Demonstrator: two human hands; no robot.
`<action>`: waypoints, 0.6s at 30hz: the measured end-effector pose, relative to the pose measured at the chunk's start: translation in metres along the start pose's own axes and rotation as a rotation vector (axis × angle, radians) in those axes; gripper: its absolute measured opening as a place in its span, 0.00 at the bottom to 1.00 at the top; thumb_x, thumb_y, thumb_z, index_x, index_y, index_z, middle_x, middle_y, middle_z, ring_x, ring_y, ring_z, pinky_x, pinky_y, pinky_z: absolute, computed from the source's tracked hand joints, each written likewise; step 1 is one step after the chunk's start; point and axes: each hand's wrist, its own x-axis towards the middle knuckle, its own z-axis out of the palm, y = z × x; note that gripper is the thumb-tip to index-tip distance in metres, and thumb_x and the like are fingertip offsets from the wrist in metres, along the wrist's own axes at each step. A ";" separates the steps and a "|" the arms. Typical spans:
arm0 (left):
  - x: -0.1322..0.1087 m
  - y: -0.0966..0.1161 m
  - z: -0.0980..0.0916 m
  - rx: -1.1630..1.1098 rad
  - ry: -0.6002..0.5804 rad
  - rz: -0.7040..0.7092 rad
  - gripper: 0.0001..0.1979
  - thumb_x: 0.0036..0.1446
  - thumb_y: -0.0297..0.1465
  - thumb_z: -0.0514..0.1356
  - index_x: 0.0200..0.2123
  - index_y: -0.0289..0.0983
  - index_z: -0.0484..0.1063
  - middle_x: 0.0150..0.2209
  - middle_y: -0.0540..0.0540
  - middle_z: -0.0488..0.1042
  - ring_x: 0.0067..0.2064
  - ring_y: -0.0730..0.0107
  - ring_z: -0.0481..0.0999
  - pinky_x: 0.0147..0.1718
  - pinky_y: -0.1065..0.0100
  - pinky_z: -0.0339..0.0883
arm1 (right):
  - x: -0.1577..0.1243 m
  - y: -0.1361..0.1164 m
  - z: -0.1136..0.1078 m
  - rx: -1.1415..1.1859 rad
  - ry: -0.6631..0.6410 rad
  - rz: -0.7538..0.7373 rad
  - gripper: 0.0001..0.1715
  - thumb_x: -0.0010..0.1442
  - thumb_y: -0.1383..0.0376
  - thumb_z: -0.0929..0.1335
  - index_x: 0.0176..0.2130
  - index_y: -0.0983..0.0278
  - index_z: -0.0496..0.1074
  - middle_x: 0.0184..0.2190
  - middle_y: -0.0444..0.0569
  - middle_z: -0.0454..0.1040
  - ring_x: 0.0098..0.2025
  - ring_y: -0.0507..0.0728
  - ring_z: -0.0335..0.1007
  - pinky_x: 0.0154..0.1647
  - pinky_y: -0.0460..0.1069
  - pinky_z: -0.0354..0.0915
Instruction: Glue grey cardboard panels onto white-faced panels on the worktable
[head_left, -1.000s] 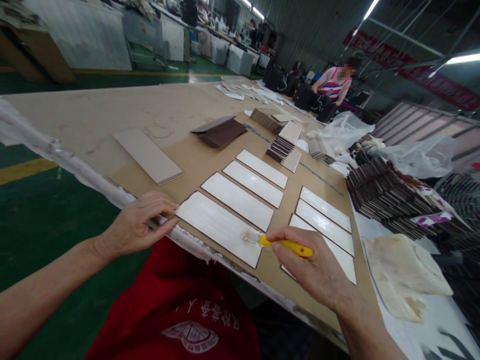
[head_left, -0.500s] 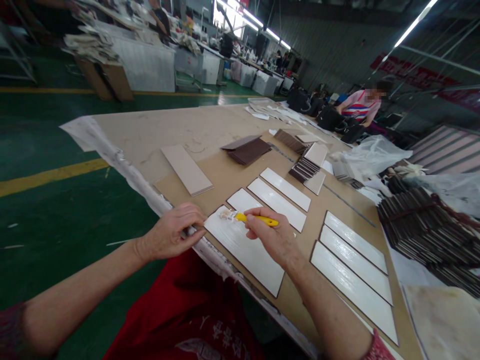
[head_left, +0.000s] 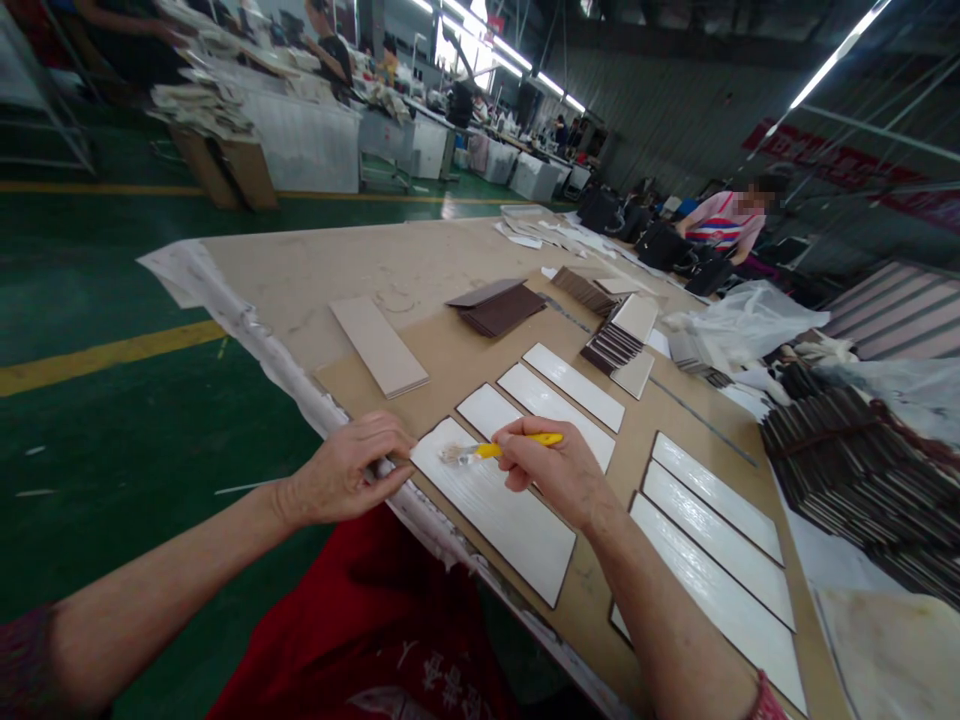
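Observation:
My right hand grips a paintbrush by its yellow handle. The bristles lie against the far-left part of a flat rectangular panel, whose top is coated wet white. At that panel's left corner, by the table edge, the fingers and thumb of my left hand are closed on it. Just beyond are more white-coated strips, partly hidden by my right hand. Another group of glossy coated panels lies to the right, partly behind my right forearm.
A plain beige board and dark brown boards lie farther back on the table. Beyond the strips is a fanned stack of boards. Large dark stacks line the right side. A co-worker bends over black bags at the back right.
The brush has moved slightly down the panel, toward me, and its handle sits a little farther right. My left hand stays at the corner. The whole view has shifted slightly.

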 end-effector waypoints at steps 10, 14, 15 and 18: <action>-0.001 -0.002 0.002 0.018 0.001 0.012 0.07 0.60 0.23 0.61 0.39 0.39 0.68 0.41 0.44 0.76 0.46 0.61 0.74 0.50 0.57 0.68 | -0.001 0.010 -0.005 0.007 0.033 0.055 0.11 0.58 0.59 0.68 0.32 0.63 0.78 0.25 0.45 0.76 0.22 0.52 0.73 0.24 0.45 0.68; -0.002 -0.002 0.003 0.027 0.006 0.011 0.08 0.60 0.24 0.62 0.40 0.40 0.68 0.41 0.45 0.76 0.46 0.61 0.75 0.49 0.57 0.68 | -0.022 0.020 -0.026 -0.009 0.057 0.138 0.12 0.58 0.59 0.69 0.32 0.64 0.79 0.24 0.46 0.77 0.22 0.53 0.73 0.25 0.46 0.69; -0.002 -0.002 0.004 0.027 0.009 0.011 0.08 0.60 0.24 0.62 0.41 0.40 0.69 0.41 0.45 0.77 0.47 0.61 0.75 0.49 0.57 0.68 | -0.028 0.023 -0.030 -0.009 0.064 0.148 0.12 0.58 0.58 0.69 0.32 0.64 0.79 0.25 0.46 0.77 0.22 0.53 0.73 0.25 0.46 0.69; -0.002 -0.002 0.004 0.030 0.015 0.017 0.08 0.59 0.24 0.62 0.41 0.40 0.68 0.41 0.45 0.77 0.47 0.61 0.75 0.50 0.57 0.68 | -0.050 0.028 -0.041 -0.007 0.081 0.158 0.13 0.59 0.57 0.69 0.34 0.64 0.79 0.25 0.45 0.77 0.23 0.52 0.72 0.25 0.45 0.67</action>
